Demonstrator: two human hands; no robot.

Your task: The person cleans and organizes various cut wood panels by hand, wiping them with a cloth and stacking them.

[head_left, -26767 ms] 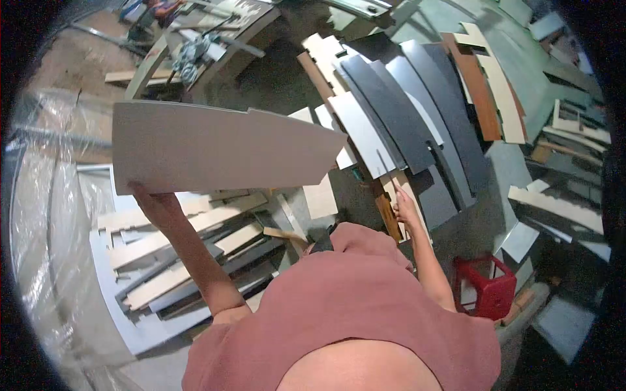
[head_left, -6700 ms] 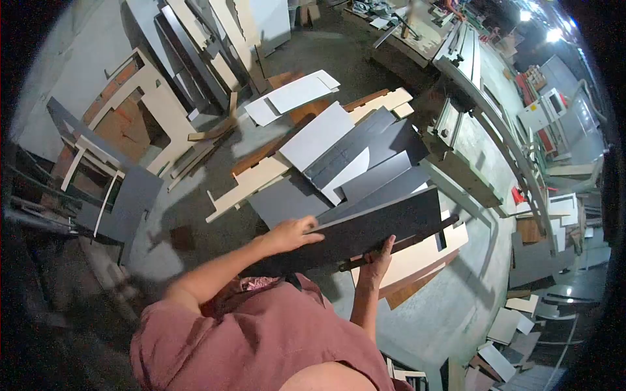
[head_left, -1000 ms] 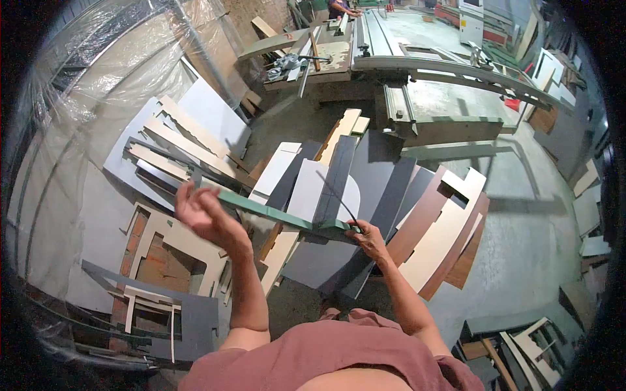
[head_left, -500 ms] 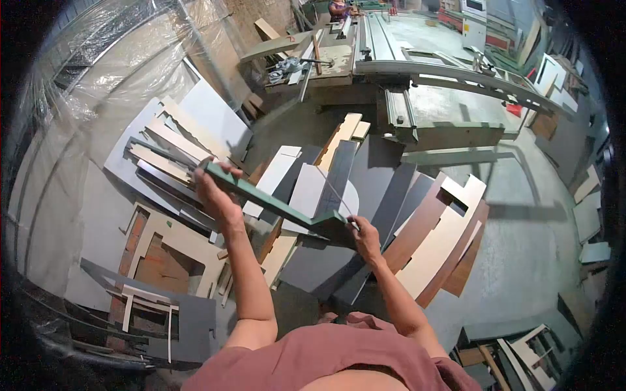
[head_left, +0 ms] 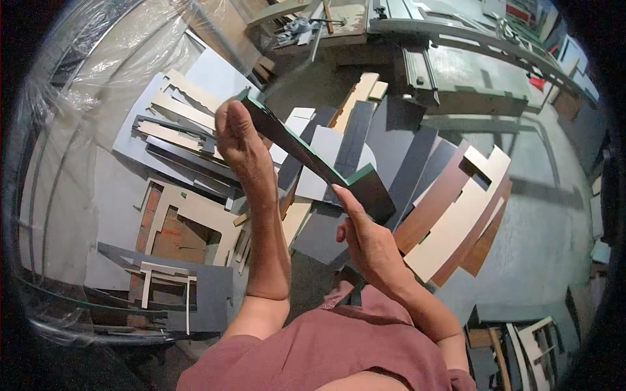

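A long, dark, L-shaped board piece [head_left: 303,153] with green edges slants across the middle of the view, its wider foot at the lower right. My left hand [head_left: 242,133] is closed round its upper end, thumb on top. My right hand [head_left: 375,251] is close to the foot, index finger stretched to the lower edge near the inner corner. Its thumb stands apart from that finger; the remaining fingers are mostly hidden. Below the piece lie grey boards [head_left: 407,166] and a white board [head_left: 319,153].
Cream and brown cut boards [head_left: 450,218] lie at the right. A cream cut-out frame [head_left: 205,215] and stacked offcuts [head_left: 176,140] are at the left. A sliding-table machine [head_left: 456,39] stands ahead, and plastic sheeting [head_left: 78,130] hangs at the far left.
The board piece has turned, bringing its broad dark face into view. My right hand has shifted from the foot's end to the lower edge, its index finger now extended. The view has tilted down.
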